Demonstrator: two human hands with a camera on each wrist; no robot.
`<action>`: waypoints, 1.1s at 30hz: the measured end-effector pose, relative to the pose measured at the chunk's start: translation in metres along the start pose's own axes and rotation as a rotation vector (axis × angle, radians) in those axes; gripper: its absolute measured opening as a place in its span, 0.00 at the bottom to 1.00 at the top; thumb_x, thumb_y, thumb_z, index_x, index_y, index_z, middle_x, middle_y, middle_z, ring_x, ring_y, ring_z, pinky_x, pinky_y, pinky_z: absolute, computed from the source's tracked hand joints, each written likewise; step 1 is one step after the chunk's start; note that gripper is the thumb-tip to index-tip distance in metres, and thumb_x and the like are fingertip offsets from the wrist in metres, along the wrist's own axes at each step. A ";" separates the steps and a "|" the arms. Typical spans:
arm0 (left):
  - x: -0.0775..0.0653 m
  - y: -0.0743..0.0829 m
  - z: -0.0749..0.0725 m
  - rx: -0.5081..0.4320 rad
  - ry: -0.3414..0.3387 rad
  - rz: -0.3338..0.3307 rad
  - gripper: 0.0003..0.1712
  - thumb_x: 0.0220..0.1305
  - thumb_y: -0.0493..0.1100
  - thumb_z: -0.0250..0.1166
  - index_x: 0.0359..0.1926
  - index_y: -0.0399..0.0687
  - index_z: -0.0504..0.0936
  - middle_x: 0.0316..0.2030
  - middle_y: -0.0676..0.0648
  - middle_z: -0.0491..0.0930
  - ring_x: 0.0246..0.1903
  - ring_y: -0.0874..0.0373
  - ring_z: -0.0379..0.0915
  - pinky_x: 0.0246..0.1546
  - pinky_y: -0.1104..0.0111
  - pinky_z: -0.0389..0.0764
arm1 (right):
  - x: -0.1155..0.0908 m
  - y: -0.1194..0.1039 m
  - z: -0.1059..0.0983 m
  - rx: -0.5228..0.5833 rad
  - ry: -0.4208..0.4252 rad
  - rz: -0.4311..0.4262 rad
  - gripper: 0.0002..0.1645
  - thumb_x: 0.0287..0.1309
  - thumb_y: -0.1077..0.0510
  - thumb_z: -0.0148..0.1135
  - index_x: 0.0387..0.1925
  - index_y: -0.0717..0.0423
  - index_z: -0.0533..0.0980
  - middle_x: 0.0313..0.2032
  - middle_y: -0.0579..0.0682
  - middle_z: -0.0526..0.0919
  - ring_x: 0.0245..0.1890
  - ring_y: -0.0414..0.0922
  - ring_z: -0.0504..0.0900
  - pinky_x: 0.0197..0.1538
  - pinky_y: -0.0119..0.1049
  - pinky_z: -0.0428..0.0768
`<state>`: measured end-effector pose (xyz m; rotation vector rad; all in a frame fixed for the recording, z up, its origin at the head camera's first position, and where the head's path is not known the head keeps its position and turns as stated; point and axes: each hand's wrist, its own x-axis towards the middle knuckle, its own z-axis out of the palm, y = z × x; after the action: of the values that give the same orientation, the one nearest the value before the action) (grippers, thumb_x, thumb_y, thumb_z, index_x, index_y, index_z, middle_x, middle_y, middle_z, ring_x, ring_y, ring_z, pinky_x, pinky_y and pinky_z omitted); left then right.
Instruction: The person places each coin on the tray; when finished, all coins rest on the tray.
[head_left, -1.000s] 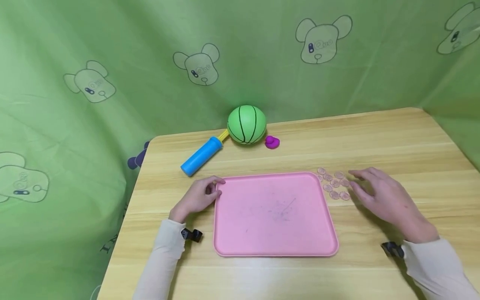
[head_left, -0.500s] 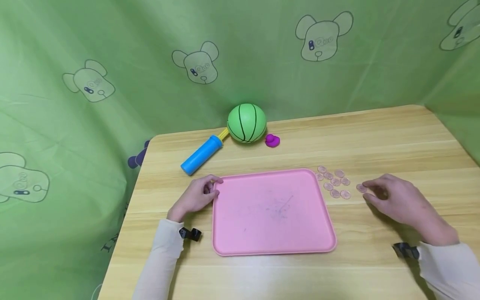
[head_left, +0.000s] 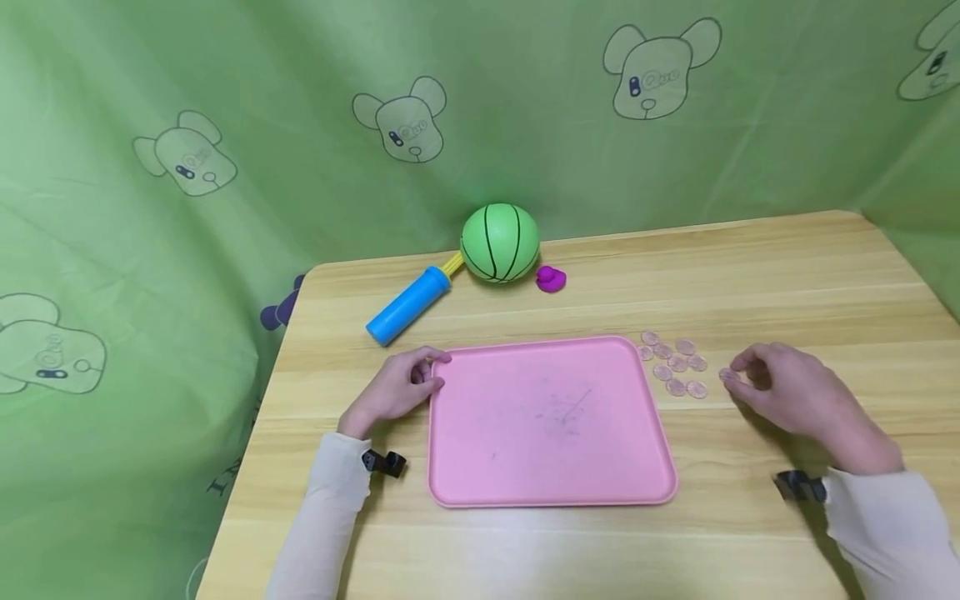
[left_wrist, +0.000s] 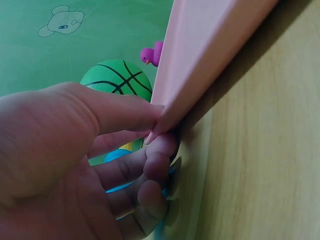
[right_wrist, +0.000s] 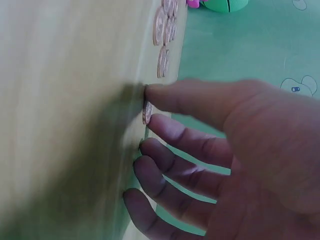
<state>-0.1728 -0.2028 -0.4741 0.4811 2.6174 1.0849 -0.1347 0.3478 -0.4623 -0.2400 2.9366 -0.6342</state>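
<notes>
My left hand (head_left: 393, 390) pinches the upper left corner of a pink tray (head_left: 517, 442) lying on the wooden table. In the left wrist view, the thumb lies over the tray's rim (left_wrist: 200, 65) and the fingers curl below it. To the right of the tray, my right hand (head_left: 802, 392) holds a copper-coloured coin (head_left: 728, 375) by its edge between thumb and index finger. The right wrist view has this coin (right_wrist: 147, 113) at the table surface, partly hidden by the thumb. Several similar coins (head_left: 677, 364) lie flat in a cluster between the tray and this hand.
Behind the tray sit a green ball (head_left: 500, 243) with black lines, a blue hand pump (head_left: 408, 307) with a yellow end, and a small purple rubber duck (head_left: 551, 279). A green patterned curtain (head_left: 285, 100) hangs along the table's back and sides.
My right hand has moved right from the cluster's edge, its fingers closing to a pinch on a coin that now shows apart from the others. The left hand keeps its hold on the tray.
</notes>
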 end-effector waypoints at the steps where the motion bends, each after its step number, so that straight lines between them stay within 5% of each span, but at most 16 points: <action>1: 0.000 0.000 0.000 0.000 -0.001 0.000 0.21 0.75 0.36 0.69 0.66 0.43 0.84 0.35 0.47 0.79 0.33 0.59 0.72 0.36 0.72 0.73 | 0.001 0.001 -0.001 0.005 -0.015 0.002 0.19 0.70 0.53 0.72 0.47 0.68 0.83 0.41 0.66 0.87 0.42 0.61 0.85 0.47 0.61 0.83; 7: -0.001 0.000 0.001 -0.011 -0.003 -0.015 0.22 0.74 0.36 0.70 0.66 0.44 0.84 0.35 0.47 0.79 0.33 0.59 0.71 0.35 0.72 0.73 | 0.008 0.009 0.001 0.035 -0.106 0.038 0.23 0.65 0.49 0.75 0.43 0.67 0.81 0.39 0.60 0.82 0.38 0.51 0.76 0.40 0.40 0.74; 16: 0.000 -0.001 0.001 -0.017 -0.008 -0.021 0.23 0.73 0.36 0.71 0.67 0.44 0.84 0.36 0.47 0.79 0.33 0.59 0.72 0.35 0.73 0.73 | 0.011 0.008 0.004 0.021 -0.113 0.039 0.24 0.63 0.48 0.76 0.38 0.66 0.80 0.39 0.61 0.81 0.39 0.53 0.78 0.40 0.39 0.75; 23: 0.001 0.001 -0.001 -0.025 -0.012 -0.021 0.23 0.73 0.36 0.71 0.67 0.44 0.84 0.36 0.47 0.79 0.33 0.58 0.72 0.34 0.73 0.73 | 0.004 0.003 0.014 0.075 -0.003 0.011 0.17 0.59 0.55 0.79 0.37 0.58 0.78 0.36 0.53 0.81 0.36 0.46 0.76 0.36 0.33 0.74; 29: 0.001 0.001 0.000 -0.020 -0.009 -0.027 0.23 0.73 0.36 0.71 0.67 0.45 0.84 0.36 0.47 0.79 0.34 0.58 0.72 0.35 0.73 0.74 | 0.001 -0.007 0.020 0.144 0.159 -0.123 0.13 0.58 0.66 0.78 0.44 0.58 0.84 0.35 0.48 0.87 0.33 0.25 0.75 0.37 0.21 0.79; 33: 0.001 0.001 -0.001 -0.024 -0.014 -0.028 0.23 0.73 0.36 0.71 0.67 0.45 0.84 0.36 0.47 0.79 0.34 0.58 0.72 0.35 0.73 0.74 | 0.002 -0.023 0.021 0.211 0.243 -0.195 0.13 0.59 0.69 0.78 0.45 0.59 0.86 0.35 0.52 0.90 0.35 0.22 0.78 0.39 0.15 0.79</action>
<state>-0.1741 -0.2021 -0.4729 0.4435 2.5882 1.0994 -0.1307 0.3185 -0.4722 -0.4606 3.0636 -1.0635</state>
